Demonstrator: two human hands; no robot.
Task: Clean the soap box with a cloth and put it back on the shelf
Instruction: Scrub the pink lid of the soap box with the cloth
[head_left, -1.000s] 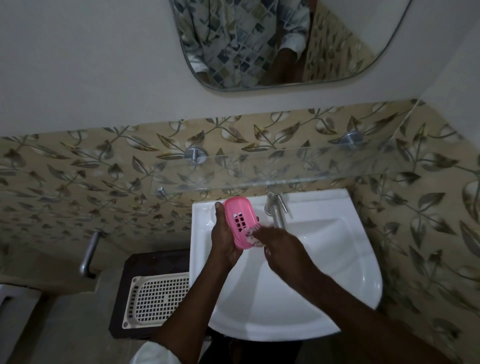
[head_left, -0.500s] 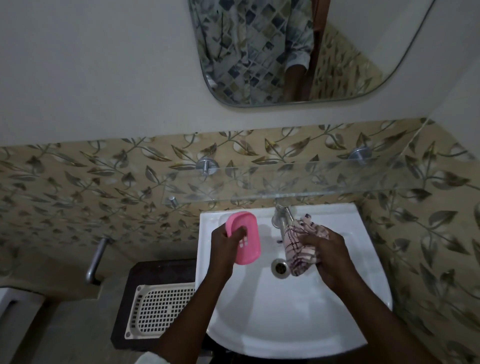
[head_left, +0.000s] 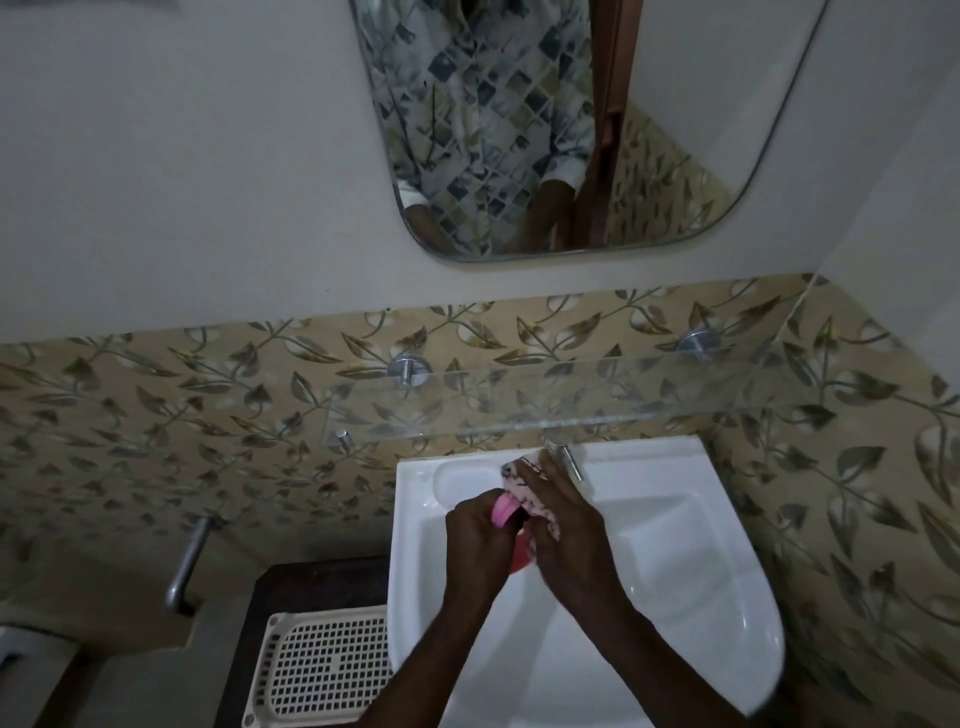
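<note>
1. Two bare forearms reach up from the bottom edge and meet over the basin of the white sink (head_left: 675, 582)
2. Left of the sink, a cream perforated tray (head_left: 322, 670) lies on a dark stand (head_left: 311, 582)
3. The left hand (head_left: 480, 540) has its fingers curled round the pink soap box (head_left: 504, 510) and grips it above the basin; most of the box is hidden between the two hands
4. The right hand (head_left: 566, 535) holds the patterned cloth (head_left: 522, 493) bunched between thumb and fingers and presses it against the soap box
5. Just behind the hands stands the metal tap (head_left: 569, 460)
6. Above the tap, the glass shelf (head_left: 597, 405) juts from the leaf-patterned tiles (head_left: 156, 415) on round metal mounts
7. Higher on the wall, the mirror (head_left: 675, 130) reflects a patterned shirt
</note>
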